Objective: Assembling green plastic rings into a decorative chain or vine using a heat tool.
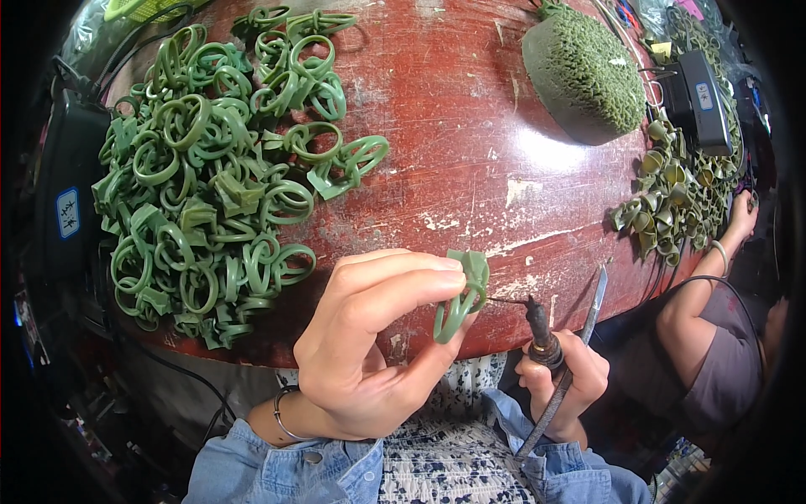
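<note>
My left hand (378,336) pinches a green wax ring piece (454,317) with a flat tab at its top, held over the table's near edge. My right hand (564,378) grips an electric wax pen (544,343) with a dark nozzle, and its thin tip reaches left to the ring piece, seeming to touch it. A slim metal blade tool (594,304) is also held in my right hand, pointing up and away, its textured handle running below the fist. Left of my left hand lies a large heap of similar green wax ring pieces (189,193), some interlinked.
On the worn red table (437,126), a rough-topped green wax block (585,76) stands at the back right. Olive-green cupped pieces (672,193) lie beside a black box (703,102). Another black box (71,193) stands far left. A co-worker's arm (701,286) is at the right.
</note>
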Tool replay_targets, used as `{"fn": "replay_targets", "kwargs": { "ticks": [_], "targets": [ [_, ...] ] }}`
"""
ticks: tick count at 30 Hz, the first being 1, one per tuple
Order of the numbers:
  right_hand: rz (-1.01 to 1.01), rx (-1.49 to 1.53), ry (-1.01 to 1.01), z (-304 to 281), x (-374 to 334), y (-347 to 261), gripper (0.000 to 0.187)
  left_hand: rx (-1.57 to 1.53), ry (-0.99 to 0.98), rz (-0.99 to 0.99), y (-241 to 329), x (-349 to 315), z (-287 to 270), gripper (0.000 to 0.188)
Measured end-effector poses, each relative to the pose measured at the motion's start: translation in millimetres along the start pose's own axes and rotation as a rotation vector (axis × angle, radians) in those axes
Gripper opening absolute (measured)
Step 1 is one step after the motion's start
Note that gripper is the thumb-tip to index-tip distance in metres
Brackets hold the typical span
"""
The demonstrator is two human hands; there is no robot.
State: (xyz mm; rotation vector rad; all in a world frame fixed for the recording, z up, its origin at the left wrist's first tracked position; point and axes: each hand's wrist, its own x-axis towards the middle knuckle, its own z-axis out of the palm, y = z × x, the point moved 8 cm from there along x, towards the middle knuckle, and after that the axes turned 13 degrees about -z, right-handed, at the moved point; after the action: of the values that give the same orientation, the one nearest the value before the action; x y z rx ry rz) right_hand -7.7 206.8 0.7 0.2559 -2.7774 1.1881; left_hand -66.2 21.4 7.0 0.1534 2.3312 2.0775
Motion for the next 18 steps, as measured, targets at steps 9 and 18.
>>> {"fn": "replay_targets", "kwargs": {
  "ticks": [9, 18],
  "targets": [
    [0.096, 0.137, 0.032, 0, -12, 13, 0.034, 0.007, 0.006, 0.008, 1, 1, 0, 0.042],
    [0.116, 0.19, 0.038, 1, -10, 13, 0.035, 0.028, 0.02, 0.002, 0, 1, 0, 0.041]
  ]
}}
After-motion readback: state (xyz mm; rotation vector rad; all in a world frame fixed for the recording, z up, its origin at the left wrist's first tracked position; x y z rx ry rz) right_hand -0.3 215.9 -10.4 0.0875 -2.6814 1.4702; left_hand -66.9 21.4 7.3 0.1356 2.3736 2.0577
